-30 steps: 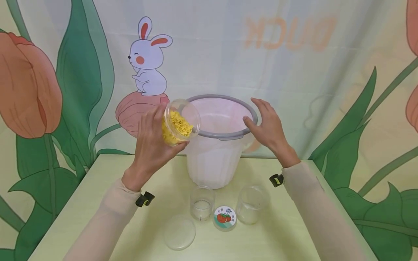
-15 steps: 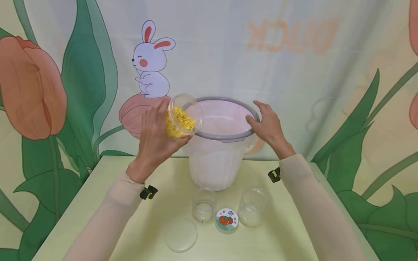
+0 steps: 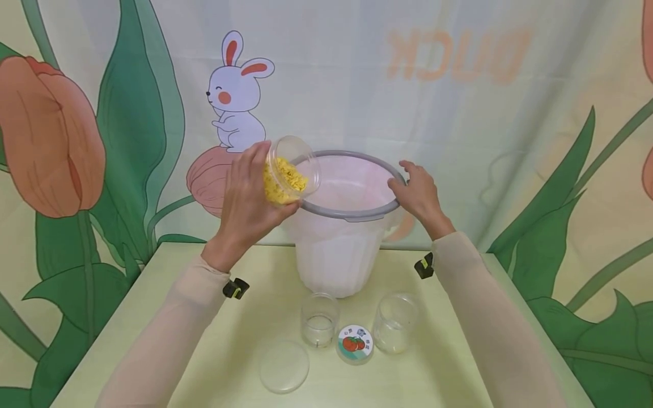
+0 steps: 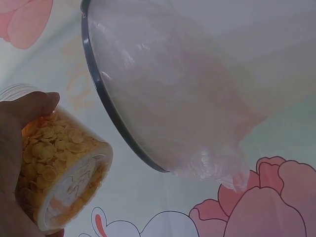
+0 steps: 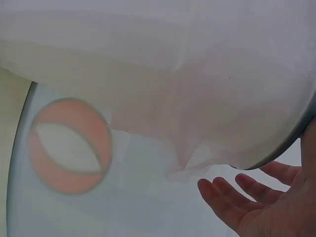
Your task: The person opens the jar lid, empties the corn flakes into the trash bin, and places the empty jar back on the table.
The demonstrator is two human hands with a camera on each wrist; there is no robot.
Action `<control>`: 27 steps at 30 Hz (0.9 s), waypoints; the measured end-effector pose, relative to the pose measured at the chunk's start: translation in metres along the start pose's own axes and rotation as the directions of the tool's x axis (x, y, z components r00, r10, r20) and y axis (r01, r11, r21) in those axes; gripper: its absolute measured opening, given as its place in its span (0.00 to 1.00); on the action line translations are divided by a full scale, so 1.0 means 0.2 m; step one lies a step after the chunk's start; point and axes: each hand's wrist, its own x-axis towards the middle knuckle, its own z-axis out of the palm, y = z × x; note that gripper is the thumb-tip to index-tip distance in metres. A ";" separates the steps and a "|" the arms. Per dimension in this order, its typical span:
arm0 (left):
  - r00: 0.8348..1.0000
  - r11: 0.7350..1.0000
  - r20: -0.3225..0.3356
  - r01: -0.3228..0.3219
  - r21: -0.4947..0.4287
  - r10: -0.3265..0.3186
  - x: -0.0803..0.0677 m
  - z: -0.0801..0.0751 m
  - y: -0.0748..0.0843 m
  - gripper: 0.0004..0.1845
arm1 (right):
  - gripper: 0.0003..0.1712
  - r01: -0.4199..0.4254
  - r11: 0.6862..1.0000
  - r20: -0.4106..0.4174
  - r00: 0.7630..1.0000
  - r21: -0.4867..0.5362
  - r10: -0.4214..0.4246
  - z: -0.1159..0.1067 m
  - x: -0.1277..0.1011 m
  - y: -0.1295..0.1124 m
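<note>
My left hand (image 3: pixel 247 192) grips a clear plastic jar (image 3: pixel 283 180) of yellow flakes, tipped with its mouth toward the trash bin (image 3: pixel 334 255). The jar's mouth overlaps the left side of the bin's grey rim in the head view. In the left wrist view, fingers and thumb wrap the jar (image 4: pixel 69 165), and the flakes lie inside it. My right hand (image 3: pixel 419 192) is at the right side of the rim, thumb at the edge. Its fingers (image 5: pixel 222 200) are spread loosely outside the bin in the right wrist view. A thin pinkish bag (image 4: pixel 168 89) lines the bin.
On the table (image 3: pixel 214 362) before the bin stand two clear jars, a smaller one (image 3: pixel 319 320) and a larger one (image 3: pixel 396 323). Between them is a round lid with a tomato picture (image 3: pixel 355 344). A clear lid (image 3: pixel 283 366) lies at front left. A printed curtain (image 3: pixel 336 85) hangs behind.
The jar in my left hand has risen and shifted right toward the bin's rim. My right hand has come closer against the right side of the rim. The view has shifted slightly.
</note>
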 end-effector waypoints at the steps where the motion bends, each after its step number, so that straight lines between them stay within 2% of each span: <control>1: 1.000 1.000 0.003 0.003 0.000 -0.003 0.00 0.00 0.00 0.59 | 0.36 -0.009 1.000 0.001 1.000 0.004 0.009 0.00 0.00 0.00; 16: 0.999 1.000 0.040 0.004 0.007 -0.004 0.07 0.04 -0.01 0.58 | 0.29 -0.135 0.990 -0.003 0.991 0.052 0.135 0.04 -0.01 0.01; 27: 0.998 1.000 0.061 -0.005 0.019 0.004 0.12 0.06 -0.02 0.58 | 0.29 -0.165 0.983 -0.010 0.986 0.080 0.167 0.05 0.00 0.02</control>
